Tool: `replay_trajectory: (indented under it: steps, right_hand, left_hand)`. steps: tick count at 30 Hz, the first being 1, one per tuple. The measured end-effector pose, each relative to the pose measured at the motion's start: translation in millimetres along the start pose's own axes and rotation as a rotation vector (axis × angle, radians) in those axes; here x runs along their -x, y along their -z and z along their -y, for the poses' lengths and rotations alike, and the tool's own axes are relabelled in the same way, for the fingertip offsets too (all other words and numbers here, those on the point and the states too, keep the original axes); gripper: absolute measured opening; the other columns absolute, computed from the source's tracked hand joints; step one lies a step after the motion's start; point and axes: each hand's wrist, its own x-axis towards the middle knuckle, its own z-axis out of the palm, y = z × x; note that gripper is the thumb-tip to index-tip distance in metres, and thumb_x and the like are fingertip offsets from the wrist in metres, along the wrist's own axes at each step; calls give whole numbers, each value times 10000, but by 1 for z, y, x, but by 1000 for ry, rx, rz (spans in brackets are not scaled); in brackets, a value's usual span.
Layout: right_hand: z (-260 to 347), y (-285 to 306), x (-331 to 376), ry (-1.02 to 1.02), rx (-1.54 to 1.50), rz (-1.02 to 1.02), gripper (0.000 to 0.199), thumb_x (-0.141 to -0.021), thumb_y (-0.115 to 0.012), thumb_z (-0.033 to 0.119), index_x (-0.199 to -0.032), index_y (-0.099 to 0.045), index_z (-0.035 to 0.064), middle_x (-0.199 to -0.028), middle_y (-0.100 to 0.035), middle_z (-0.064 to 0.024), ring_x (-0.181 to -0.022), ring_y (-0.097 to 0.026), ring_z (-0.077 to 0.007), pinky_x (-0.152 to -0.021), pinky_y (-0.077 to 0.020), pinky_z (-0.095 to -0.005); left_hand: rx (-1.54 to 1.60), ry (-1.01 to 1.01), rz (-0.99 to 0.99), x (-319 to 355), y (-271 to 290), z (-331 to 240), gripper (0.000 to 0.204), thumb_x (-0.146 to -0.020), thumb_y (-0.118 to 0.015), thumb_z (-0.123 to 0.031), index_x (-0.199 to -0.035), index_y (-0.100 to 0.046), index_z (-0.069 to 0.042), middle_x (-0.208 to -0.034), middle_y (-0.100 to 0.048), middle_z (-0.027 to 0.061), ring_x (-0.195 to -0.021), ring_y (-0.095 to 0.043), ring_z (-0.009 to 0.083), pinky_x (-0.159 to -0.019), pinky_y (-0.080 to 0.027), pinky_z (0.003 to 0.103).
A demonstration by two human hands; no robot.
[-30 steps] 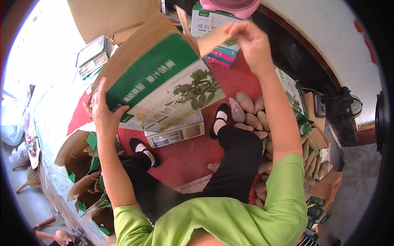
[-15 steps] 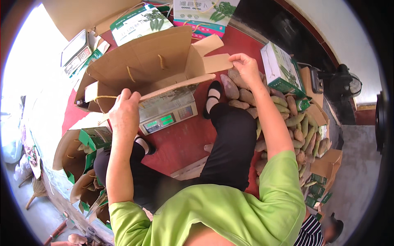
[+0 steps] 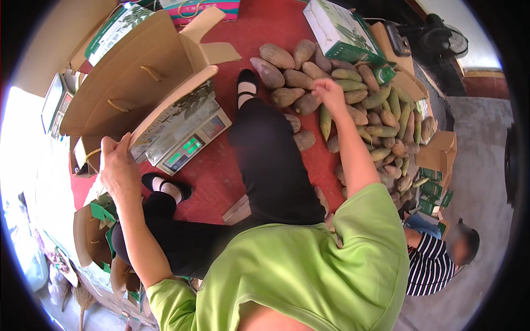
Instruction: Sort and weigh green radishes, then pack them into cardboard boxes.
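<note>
An open cardboard box (image 3: 182,102) with yellow rope handles and raised flaps stands on a digital scale (image 3: 212,128) with lit green digits. My left hand (image 3: 118,168) grips the box's near rim at its left corner. Over the pile of root vegetables (image 3: 381,131), my right hand (image 3: 331,96) hangs with loosely bent fingers and nothing visible in it. Some roots are long and green, others brownish or purplish and plumper. A plump root (image 3: 298,79) lies just left of my right fingers; whether they touch any root is unclear.
A white-and-green carton (image 3: 345,33) stands behind the pile, near a black fan (image 3: 444,41). Opened cartons (image 3: 91,234) sit by my left leg. Another scale (image 3: 57,105) is at far left. A person in a striped top (image 3: 430,265) is at lower right. Red matting (image 3: 221,176) covers the floor.
My right hand has let go of the box's right flap and moved over the roots. My left hand remains on the rim. The view has swung right.
</note>
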Motion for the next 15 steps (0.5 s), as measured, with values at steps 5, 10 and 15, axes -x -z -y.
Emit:
replay_trajectory:
  steps: [5, 10, 15]
  right_hand:
    - [-110, 27, 69, -351, 33, -93, 193, -845, -508, -16, -969, -646, 37, -791, -652, -45, -636, -628, -119, -454, -457, -250]
    - [-195, 17, 142, -556, 106, -26, 208, -818, -497, -17, -934, -661, 36, -759, -658, -70, -563, -626, -143, -420, -472, -286]
    - [-214, 21, 176, -701, 243, 75, 159, -824, -568, 43, -959, -648, 69, -745, -641, -43, -607, -627, -142, -482, -504, -313]
  left_hand:
    - [-29, 37, -2, 1, -11, -10, 261, -851, -569, -90, -1071, -687, -167, -873, -488, 41, -767, -588, 233, -575, -485, 385]
    - [33, -66, -15, 1, -17, 9, 298, -822, -595, -26, -1081, -687, -140, -857, -492, 66, -757, -581, 248, -624, -481, 387]
    - [88, -79, 21, -4, -16, 6, 292, -823, -610, -21, -1090, -685, -116, -846, -495, 88, -747, -576, 261, -662, -479, 391]
